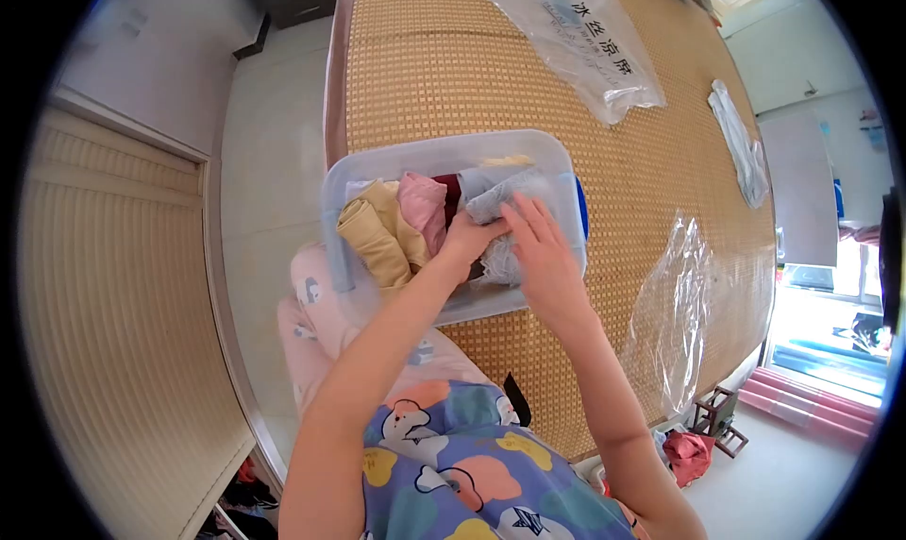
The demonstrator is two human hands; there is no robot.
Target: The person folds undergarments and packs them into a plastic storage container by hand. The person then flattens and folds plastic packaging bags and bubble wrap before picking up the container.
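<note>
At the far left of the scene stands a ribbed cream door, with pale floor tiles beside it. Next, the person's pink trousers show below the left end of a translucent plastic bin, which sits on a woven mat with its long side running left to right. Inside, from the left, lie a tan cloth roll, a crumpled pink cloth and a strip of dark red cloth.

The left hand comes in over the bin's near side, its fingers reaching into the folds of a grey lacy cloth; they are partly hidden, so I cannot tell whether they are closed on it. That cloth is in the bin's right half, its rolled upper part slanting from near left to far right. The right hand is laid over the cloth's right side with fingers straight and close together, not curled round it. Both hands touch the cloth, so neither is clearly nearer; the roll's far end points away beyond their fingertips.

Farther right, a printed plastic bag lies far, clear plastic film near, and a long white cloth toward the mat's right edge.
</note>
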